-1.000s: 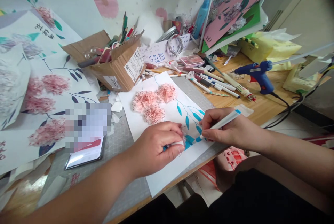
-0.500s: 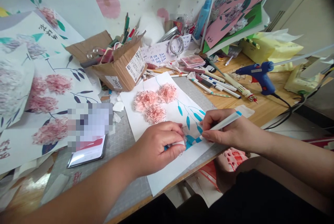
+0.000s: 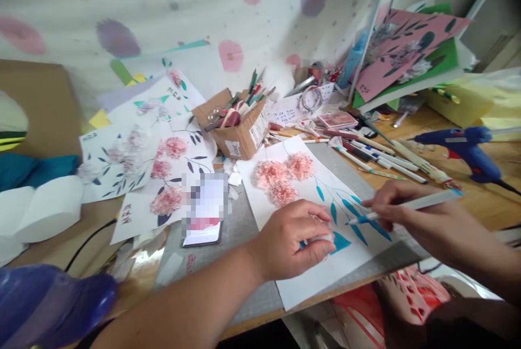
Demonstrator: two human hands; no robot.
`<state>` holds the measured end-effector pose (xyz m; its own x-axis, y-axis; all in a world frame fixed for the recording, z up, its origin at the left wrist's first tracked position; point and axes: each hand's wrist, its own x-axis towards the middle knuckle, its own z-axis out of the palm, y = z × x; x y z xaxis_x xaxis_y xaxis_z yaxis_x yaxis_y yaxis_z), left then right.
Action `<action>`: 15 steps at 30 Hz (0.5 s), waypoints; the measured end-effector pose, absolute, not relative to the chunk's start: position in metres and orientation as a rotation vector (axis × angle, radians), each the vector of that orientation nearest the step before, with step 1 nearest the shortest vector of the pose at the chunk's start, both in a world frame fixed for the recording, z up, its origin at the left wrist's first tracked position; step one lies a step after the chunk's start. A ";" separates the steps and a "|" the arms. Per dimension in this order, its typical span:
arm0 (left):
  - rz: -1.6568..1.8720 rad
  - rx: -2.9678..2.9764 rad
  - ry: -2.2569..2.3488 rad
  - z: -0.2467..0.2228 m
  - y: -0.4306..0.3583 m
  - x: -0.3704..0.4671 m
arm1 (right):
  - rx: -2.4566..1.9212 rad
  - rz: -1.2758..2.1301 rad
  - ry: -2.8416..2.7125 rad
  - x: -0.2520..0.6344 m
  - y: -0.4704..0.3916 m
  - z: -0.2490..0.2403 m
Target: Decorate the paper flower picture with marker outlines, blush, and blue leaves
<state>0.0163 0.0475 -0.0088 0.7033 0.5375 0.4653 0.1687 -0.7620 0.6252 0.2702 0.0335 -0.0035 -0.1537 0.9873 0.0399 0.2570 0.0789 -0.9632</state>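
White paper (image 3: 301,284) lies at a slant on a grey cutting mat, with three pink ruffled paper flowers (image 3: 283,175) and blue painted leaves (image 3: 353,221) on it. My left hand (image 3: 299,238) rests on the paper below the flowers, its fingers curled round a small white thing, perhaps a cap. My right hand (image 3: 402,210) grips a white marker (image 3: 423,202) with a blue end. The marker's tip points down and left, over the leaves. Whether it touches the paper cannot be told.
A phone (image 3: 203,235) lies left of the paper. Behind stands a cardboard box (image 3: 240,132) of pens, with loose pens (image 3: 378,153) to its right. A blue glue gun (image 3: 468,148) is at the right. Finished flower pictures (image 3: 122,159) cover the left, near a white roll (image 3: 51,208).
The view has swung left and up, so things sit lower and further right. My right hand has moved away from my left hand, up and right across the leaves, still with the marker.
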 end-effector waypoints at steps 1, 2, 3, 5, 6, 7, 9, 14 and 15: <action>0.934 2.366 0.557 -0.008 0.046 0.015 | -1.253 1.106 -1.432 0.275 0.036 -0.002; 0.974 2.380 0.579 -0.008 0.045 0.014 | -1.231 1.094 -1.358 0.281 0.037 -0.001; 0.998 2.397 0.601 -0.007 0.044 0.013 | -1.202 1.050 -1.307 0.287 0.039 0.002; 0.995 2.445 0.630 -0.008 0.043 0.011 | -1.192 1.004 -1.306 0.298 0.039 0.007; 0.972 2.474 0.631 -0.008 0.043 0.011 | -1.212 0.961 -1.289 0.302 0.038 0.010; 0.939 2.502 0.621 -0.009 0.043 0.010 | -1.253 1.008 -1.320 0.304 0.035 0.013; 0.862 2.547 0.576 -0.009 0.043 0.009 | -1.253 0.905 -1.207 0.303 0.029 0.019; 0.746 2.590 0.473 -0.007 0.046 0.010 | -1.161 0.840 -1.258 0.291 0.022 0.029; 0.740 2.593 0.449 -0.007 0.047 0.011 | -1.156 0.831 -1.282 0.291 0.022 0.028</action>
<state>0.0113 0.0466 -0.0070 0.8077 0.4064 0.4273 0.1913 -0.8660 0.4620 0.2908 0.0217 0.0283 0.1490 0.9486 0.2793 0.1316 0.2610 -0.9563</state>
